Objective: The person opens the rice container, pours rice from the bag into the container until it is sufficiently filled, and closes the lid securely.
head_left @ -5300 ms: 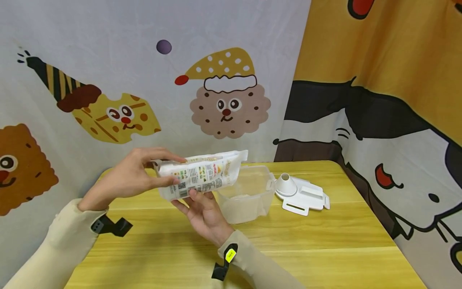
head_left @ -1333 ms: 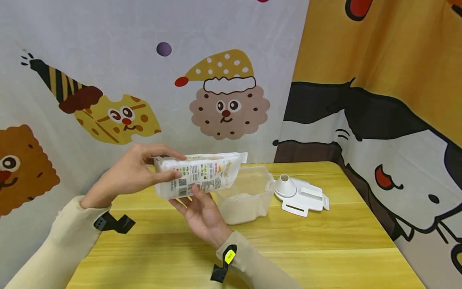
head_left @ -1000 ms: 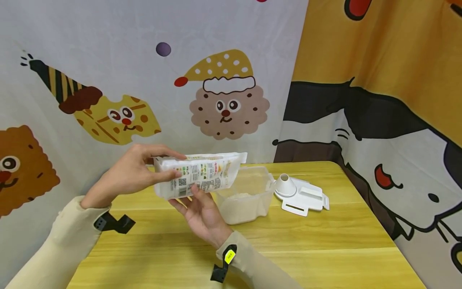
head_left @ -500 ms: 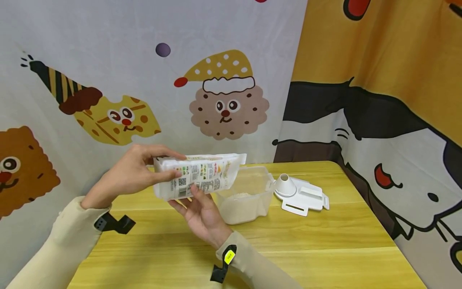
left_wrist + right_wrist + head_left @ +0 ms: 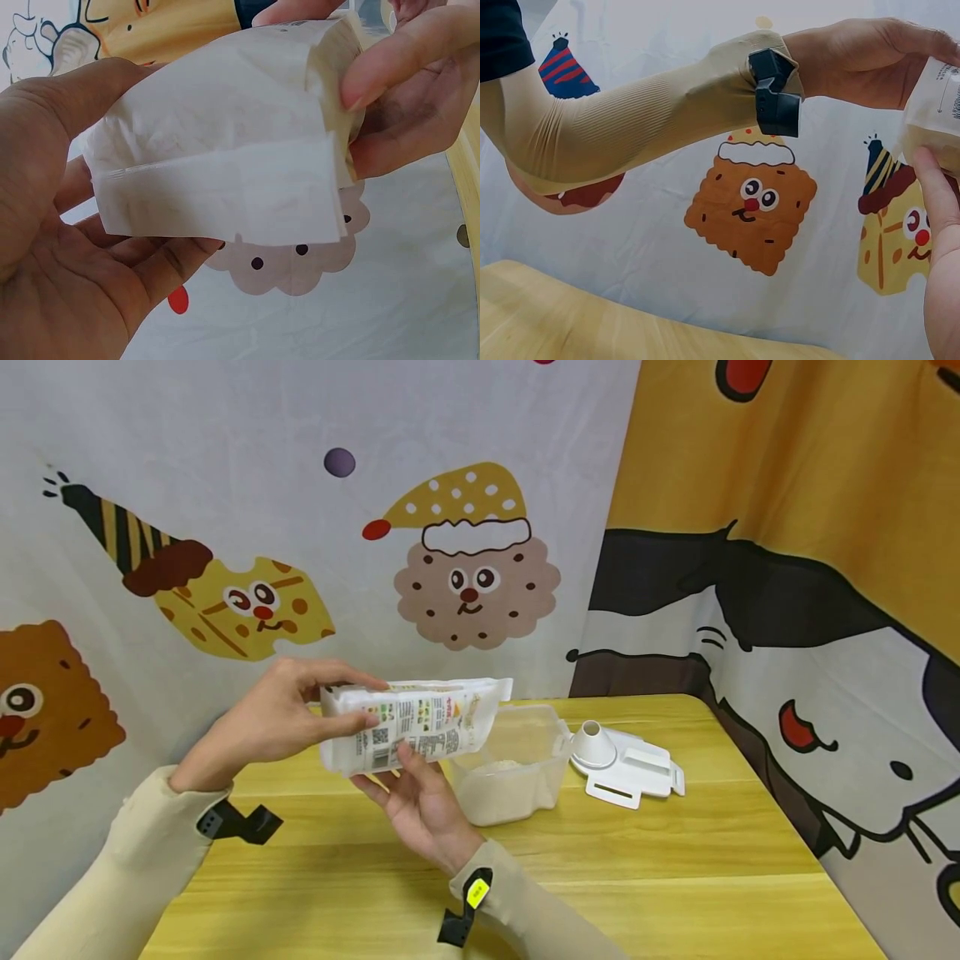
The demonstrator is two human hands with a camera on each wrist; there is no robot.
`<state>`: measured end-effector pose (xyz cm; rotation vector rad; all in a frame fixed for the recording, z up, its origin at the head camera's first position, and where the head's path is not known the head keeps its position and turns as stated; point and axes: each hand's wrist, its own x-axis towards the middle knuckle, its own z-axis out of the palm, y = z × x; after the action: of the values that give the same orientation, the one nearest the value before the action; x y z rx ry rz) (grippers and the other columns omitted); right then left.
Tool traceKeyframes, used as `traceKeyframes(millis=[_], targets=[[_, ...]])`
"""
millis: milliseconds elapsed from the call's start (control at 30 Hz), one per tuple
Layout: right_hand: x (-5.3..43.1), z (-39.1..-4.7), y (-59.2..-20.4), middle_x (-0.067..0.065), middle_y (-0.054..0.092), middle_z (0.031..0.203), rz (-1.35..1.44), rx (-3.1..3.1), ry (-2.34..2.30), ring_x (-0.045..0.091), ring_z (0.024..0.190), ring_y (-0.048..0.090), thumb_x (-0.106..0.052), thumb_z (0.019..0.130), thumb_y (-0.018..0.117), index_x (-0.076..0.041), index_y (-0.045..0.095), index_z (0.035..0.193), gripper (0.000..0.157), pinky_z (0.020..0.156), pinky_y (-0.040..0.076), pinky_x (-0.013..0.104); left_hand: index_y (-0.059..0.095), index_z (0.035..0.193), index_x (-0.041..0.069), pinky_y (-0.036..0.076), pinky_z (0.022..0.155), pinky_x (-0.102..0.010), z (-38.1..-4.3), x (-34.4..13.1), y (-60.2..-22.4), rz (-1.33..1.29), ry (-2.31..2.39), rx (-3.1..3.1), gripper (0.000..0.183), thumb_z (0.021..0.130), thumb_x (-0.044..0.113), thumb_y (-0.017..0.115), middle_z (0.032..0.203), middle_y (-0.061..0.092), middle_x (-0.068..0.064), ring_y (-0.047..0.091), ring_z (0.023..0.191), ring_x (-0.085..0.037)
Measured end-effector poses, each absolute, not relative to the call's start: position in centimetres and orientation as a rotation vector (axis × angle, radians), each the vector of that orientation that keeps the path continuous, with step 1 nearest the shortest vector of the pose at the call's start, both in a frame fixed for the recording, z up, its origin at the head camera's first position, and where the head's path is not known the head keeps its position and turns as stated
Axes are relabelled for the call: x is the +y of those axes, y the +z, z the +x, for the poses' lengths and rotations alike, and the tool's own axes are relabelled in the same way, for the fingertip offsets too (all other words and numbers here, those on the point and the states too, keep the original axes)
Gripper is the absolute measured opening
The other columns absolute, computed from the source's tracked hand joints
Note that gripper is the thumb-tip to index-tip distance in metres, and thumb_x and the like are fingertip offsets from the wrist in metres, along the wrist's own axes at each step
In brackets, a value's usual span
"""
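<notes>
White bag (image 5: 427,717), gripped by left hand (image 5: 281,718) and right hand (image 5: 427,814), points lengthwise toward the container (image 5: 510,792) just beyond the right.

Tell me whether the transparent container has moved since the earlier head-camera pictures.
No. Judged against the wooden table, the transparent container stands in the same spot, with no visible shift either way.

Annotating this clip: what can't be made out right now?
Small print on the bag: head view, too small.
Whether anything leaves the bag's end by the container: head view, hidden by the bag's front.
Whether the pale contents are grain or powder: head view, too small.
Container's upper left part: head view, behind the bag.
Most of the bag: right wrist view, cut by right edge.
</notes>
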<state>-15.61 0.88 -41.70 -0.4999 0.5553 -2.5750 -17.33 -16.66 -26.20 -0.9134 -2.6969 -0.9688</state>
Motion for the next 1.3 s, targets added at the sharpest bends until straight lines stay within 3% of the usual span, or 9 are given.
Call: traceKeyframes(millis=[1300], targets=[[0.93,-15.62,-41.32,-0.005,0.056,0.144,-0.482,0.552,-2.578,0.017,0.133,0.056,-0.028,0.104,0.062,-0.033,0.048,0.143,0.041,0.117,0.046,0.04,0.076,0.117,0.023,0.052,0.057,-0.024,-17.41,-16.39,-26.21,-0.933,-0.987,-2.661,0.029,0.089,0.019,0.082,0.099,0.074,0.003,0.063,0.072,-0.01]])
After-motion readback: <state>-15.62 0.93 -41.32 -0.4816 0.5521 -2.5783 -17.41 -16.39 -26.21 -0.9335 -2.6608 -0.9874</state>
